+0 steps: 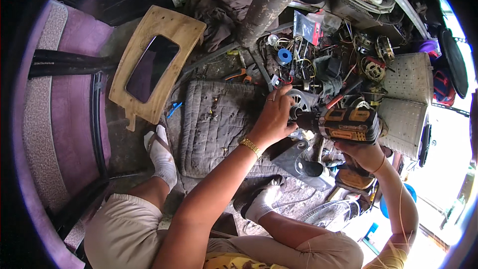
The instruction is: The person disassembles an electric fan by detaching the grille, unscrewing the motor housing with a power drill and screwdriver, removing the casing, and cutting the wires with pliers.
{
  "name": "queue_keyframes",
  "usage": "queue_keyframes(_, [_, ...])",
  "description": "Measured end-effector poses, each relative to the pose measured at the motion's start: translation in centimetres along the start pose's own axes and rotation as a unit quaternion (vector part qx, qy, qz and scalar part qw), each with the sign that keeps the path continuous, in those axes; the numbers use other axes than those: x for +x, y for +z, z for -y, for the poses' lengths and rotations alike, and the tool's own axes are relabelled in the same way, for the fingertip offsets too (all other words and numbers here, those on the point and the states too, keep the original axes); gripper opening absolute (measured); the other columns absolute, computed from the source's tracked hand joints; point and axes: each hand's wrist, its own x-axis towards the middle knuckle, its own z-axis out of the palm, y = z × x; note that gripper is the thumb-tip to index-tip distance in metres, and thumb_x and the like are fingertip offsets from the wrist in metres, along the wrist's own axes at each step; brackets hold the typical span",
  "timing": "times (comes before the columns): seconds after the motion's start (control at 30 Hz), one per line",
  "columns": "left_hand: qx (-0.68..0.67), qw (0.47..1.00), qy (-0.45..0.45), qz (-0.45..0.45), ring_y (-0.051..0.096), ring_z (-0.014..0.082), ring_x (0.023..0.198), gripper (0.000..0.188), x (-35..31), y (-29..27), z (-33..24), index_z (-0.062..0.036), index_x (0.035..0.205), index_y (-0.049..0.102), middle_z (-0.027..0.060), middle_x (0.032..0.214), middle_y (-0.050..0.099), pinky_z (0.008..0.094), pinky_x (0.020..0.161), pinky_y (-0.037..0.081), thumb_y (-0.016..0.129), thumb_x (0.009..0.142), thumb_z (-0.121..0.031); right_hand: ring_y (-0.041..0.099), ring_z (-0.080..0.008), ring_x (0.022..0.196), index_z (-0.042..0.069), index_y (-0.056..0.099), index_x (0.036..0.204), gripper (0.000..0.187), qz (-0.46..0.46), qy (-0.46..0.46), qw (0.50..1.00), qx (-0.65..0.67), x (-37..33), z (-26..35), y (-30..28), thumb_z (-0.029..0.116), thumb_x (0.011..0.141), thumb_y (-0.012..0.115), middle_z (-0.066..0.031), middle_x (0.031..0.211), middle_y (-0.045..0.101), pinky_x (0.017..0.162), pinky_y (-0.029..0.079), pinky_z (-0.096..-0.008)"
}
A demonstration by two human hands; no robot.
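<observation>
My right hand (366, 155) is wrapped round the grip of a black and yellow cordless drill (348, 123), whose battery hangs below. The drill's chuck points left, towards my left hand (277, 114). With bent fingers, my left hand grips a round, pale grey spoked part (299, 98) just ahead of the chuck. Whether a bit touches the part is hidden by my fingers. Below the chuck lies a dark grey plastic fan housing (298, 157) with a tubular end. Under my left forearm, a quilted grey mat (214, 119) covers the floor.
A wooden board (144, 74) with a dark rectangular opening stands at left. Orange-handled pliers (242, 72), a blue tape roll (284, 56) and many loose motor parts and wires lie ahead. A metal post (269, 5) rises at the back. A wire fan guard (331, 212) lies near my right knee.
</observation>
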Motion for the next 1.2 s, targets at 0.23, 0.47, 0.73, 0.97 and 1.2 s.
queue_keyframes(0.23, [0.043,0.997,0.019,0.055,0.039,0.0473,0.149,0.044,-0.3,-0.7,-0.2,-0.0079,0.100,0.055,0.0197,0.152,0.044,0.0557,0.122,0.038,0.091,0.075,-0.013,0.069,-0.0173,0.114,0.004,0.068,0.135,0.049,-0.027,0.123,0.980,0.151,-2.3,-1.6,0.5,0.008,0.090,0.087,-0.0066,0.128,0.075,0.102,0.055,-0.0338])
queue_keyframes(0.47, [0.042,0.998,0.034,0.020,0.038,0.0485,0.151,0.028,-1.1,0.1,0.4,-0.0081,0.095,0.062,0.0162,0.148,0.052,0.0563,0.123,0.036,0.086,0.084,-0.015,0.070,-0.0165,0.115,0.002,0.066,0.137,0.053,-0.083,0.059,0.973,0.209,-4.1,-2.4,-1.6,0.003,0.088,0.088,-0.0061,0.131,0.075,0.103,0.057,-0.0350])
queue_keyframes(0.73, [-0.396,0.869,-0.203,-0.218,0.064,0.0329,0.116,0.005,2.5,1.1,2.2,-0.0057,0.103,0.067,0.0143,0.114,0.069,0.0419,0.105,0.048,0.064,0.099,-0.007,0.068,-0.0179,0.120,0.001,0.065,0.137,0.055,-0.131,-0.002,0.968,0.213,-1.9,-7.0,-4.0,0.000,0.086,0.087,-0.0066,0.131,0.074,0.109,0.052,-0.0339])
queue_keyframes(0.97, [-0.138,0.986,-0.075,0.059,0.057,0.0261,0.095,0.025,6.2,1.3,3.1,-0.0138,0.103,0.080,0.0086,0.096,0.056,0.0394,0.087,0.046,0.060,0.093,-0.002,0.067,-0.0179,0.121,0.000,0.062,0.138,0.058,-0.084,-0.047,0.975,0.199,1.2,-6.7,-2.5,-0.001,0.085,0.087,-0.0076,0.134,0.072,0.109,0.052,-0.0342])
queue_keyframes(1.2, [0.115,0.987,-0.017,0.114,0.053,0.0305,0.111,0.027,5.9,0.9,1.9,-0.0326,0.090,0.083,0.0045,0.108,0.057,0.0500,0.091,0.040,0.071,0.088,-0.009,0.069,-0.0174,0.118,-0.001,0.066,0.135,0.054,-0.087,-0.048,0.982,0.160,1.2,-5.4,-2.5,0.004,0.086,0.088,-0.0081,0.131,0.074,0.105,0.053,-0.0337])
